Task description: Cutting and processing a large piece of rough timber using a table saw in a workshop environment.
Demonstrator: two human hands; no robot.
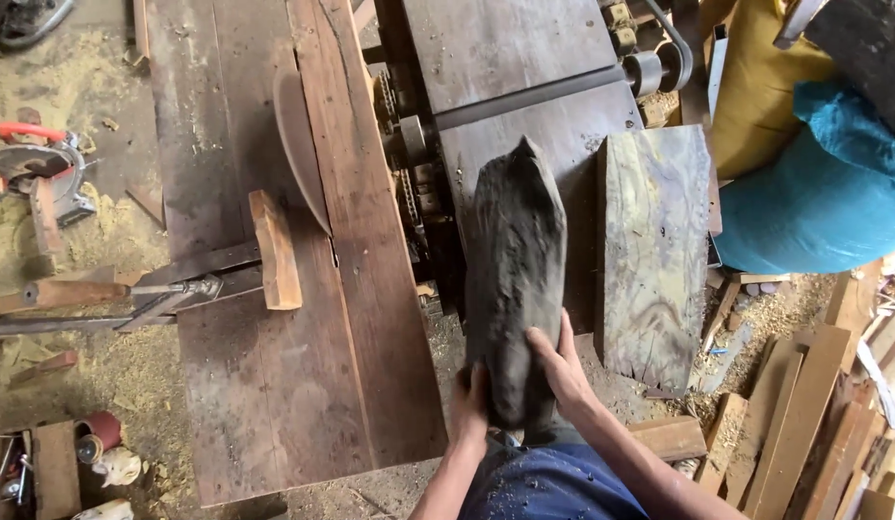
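Both hands, left hand (471, 404) and right hand (556, 361), grasp the dark wood slab (515, 279) on the planer table (524, 58).

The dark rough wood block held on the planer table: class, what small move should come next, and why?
Probably a slow push forward. Both hands, left hand and right hand, grip the near end of the dark wood block, which lies lengthwise on the planer table with its pointed far end just short of the cutter slot. The hands sit well behind that slot.

Dark grey wood chunk (516, 279); teal sack (823, 193).
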